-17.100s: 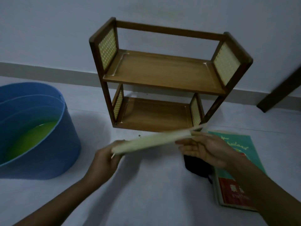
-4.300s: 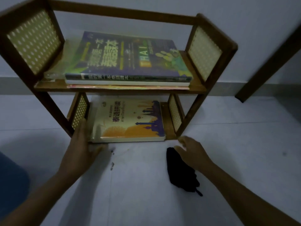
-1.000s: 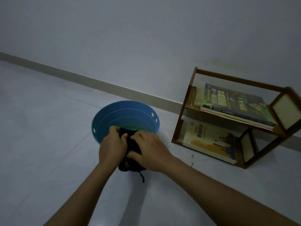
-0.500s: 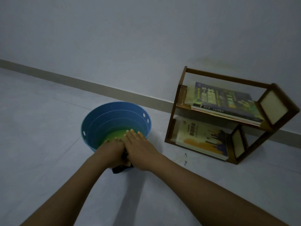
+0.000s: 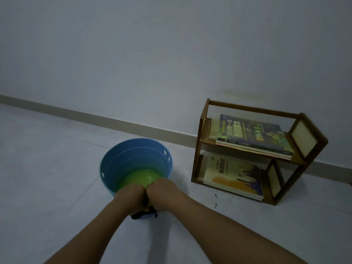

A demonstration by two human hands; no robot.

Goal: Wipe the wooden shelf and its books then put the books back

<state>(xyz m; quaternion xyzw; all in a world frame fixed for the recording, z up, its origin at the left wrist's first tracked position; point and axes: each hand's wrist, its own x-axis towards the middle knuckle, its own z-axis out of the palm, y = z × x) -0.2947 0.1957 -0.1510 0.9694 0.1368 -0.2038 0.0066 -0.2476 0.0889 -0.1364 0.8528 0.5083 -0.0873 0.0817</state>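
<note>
My left hand [image 5: 131,195] and my right hand [image 5: 162,191] are side by side, both squeezed tight round the dark cloth [image 5: 143,213], right at the near edge of the blue tub [image 5: 114,161]. A bit of cloth hangs out under my fists. I think I am wringing it over the green water [image 5: 139,178]. The wooden shelf [image 5: 203,141] stands at about 2 o'clock from my hands, near the wall. One book [image 5: 251,134] lies flat on the top board and another book [image 5: 234,176] on the bottom board, so the books look put back. Next I should let the cloth go into the tub or lay it down.
</note>
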